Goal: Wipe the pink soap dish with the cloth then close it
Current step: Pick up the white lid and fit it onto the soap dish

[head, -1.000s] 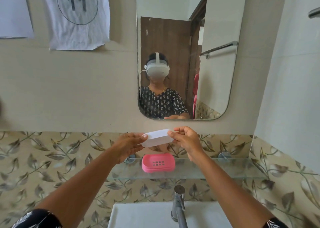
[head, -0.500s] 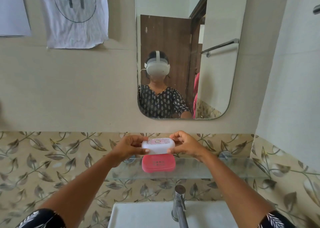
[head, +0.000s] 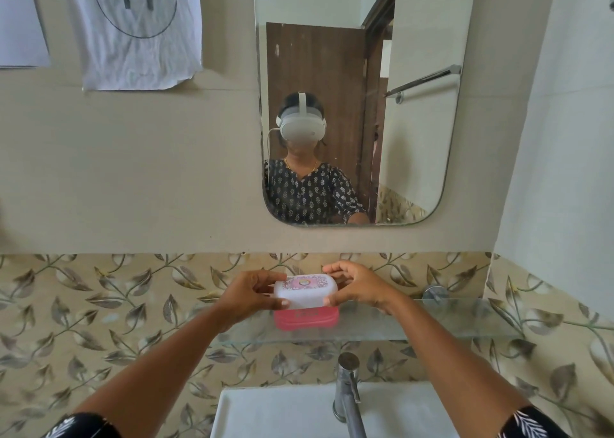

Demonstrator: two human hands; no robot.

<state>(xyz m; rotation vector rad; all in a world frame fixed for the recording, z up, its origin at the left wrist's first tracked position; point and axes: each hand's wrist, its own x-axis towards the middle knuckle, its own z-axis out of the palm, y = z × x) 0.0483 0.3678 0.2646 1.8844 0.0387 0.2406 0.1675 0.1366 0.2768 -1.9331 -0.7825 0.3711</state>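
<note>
Together we pinch the frosted white, round-cornered lid [head: 305, 291] by its ends, left hand [head: 254, 293] at 9 o'clock, right hand [head: 360, 286] at 3, fingers curled, directly over the glossy pink soap dish [head: 305, 318] on the clear glass shelf [head: 432, 324].

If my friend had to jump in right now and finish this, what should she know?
Left hand and right hand each grip one end of the white lid.
The lid is held right over the pink soap dish on the glass shelf; whether it touches yet is unclear.
No cloth is in view, so wiping can't be confirmed.
Left: press the lid down until shut, then let go.
</note>
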